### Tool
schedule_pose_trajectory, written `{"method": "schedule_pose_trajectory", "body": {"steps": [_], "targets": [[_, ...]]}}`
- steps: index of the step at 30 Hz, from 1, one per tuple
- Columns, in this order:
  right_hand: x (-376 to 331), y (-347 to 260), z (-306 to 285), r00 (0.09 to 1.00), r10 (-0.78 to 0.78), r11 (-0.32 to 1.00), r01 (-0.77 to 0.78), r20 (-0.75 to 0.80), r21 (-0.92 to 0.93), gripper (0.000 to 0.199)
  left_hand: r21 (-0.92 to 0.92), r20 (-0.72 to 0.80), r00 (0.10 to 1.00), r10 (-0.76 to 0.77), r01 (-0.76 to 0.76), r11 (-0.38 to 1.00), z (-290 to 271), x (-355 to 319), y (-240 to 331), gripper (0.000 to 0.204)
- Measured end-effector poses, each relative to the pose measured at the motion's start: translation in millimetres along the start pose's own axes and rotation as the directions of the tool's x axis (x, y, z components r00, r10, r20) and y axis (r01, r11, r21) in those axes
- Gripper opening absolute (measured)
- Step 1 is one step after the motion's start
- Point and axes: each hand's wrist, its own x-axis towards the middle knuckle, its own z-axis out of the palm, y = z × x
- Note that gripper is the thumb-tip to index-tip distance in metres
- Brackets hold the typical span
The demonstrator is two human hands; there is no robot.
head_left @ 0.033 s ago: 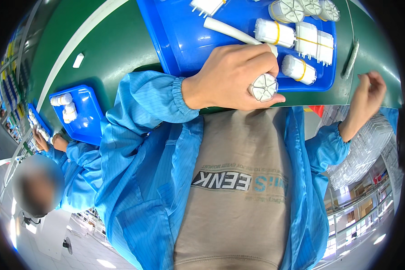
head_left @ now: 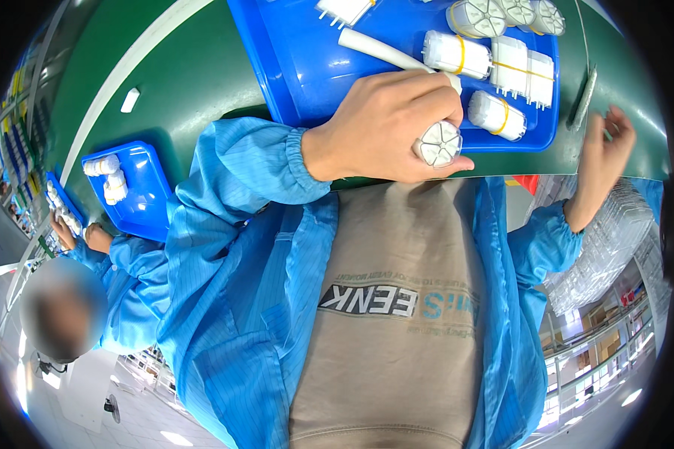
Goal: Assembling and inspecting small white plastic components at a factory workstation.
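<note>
My left hand [head_left: 386, 127] is closed round a bundle of white wedge-shaped pieces [head_left: 439, 144], just over the near edge of a blue tray [head_left: 299, 86]. The bundle's round end, split into segments, faces out beside my thumb; its length is hidden in my palm. At the right, my right hand [head_left: 608, 150] is raised at the table's edge, fingers loosely bent and apart, with nothing visible in it. In the tray, close to my left hand, lie banded white bundles [head_left: 457, 55], one more banded bundle [head_left: 497, 116] and a white tube [head_left: 382, 49].
Several white bundles [head_left: 478, 16] stand at the tray's far right. A thin greyish stick [head_left: 584, 99] lies on the green table [head_left: 195, 56]. Leftward are a small white piece [head_left: 130, 100] and a smaller blue tray [head_left: 138, 213]. A co-worker's hands [head_left: 97, 237] are at far left.
My right hand has shifted slightly up and to the left, and its fingers have spread. The left hand and its bundle have stayed in place.
</note>
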Motion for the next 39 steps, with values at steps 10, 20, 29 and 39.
{"method": "schedule_pose_trajectory", "body": {"steps": [10, 20, 29, 39], "targets": [[13, -13, -5, 0.962, 0.084, 0.996, -0.076, 0.26, -0.04, 0.055, 0.233, 0.065, 0.997, -0.03, 0.014, 0.972, -10, -6, 5, 0.058], [-36, -65, -25, 0.906, -0.11, 0.345, -0.351, 0.409, 0.87, 0.071, 0.145, 0.062, 0.998, -0.03, 0.02, 0.989, -13, -10, -9, 0.05], [-75, -135, 9, 0.847, -0.16, 0.849, -0.143, 0.507, 0.508, 0.058, 0.152, 0.07, 0.997, -0.038, 0.027, 0.988, -8, -11, -9, 0.04], [-88, -135, 27, 0.84, -0.01, 0.848, -0.28, 0.542, 0.449, 0.042, 0.158, 0.079, 0.996, -0.048, 0.035, 0.987, -7, -10, -10, 0.035]]}}
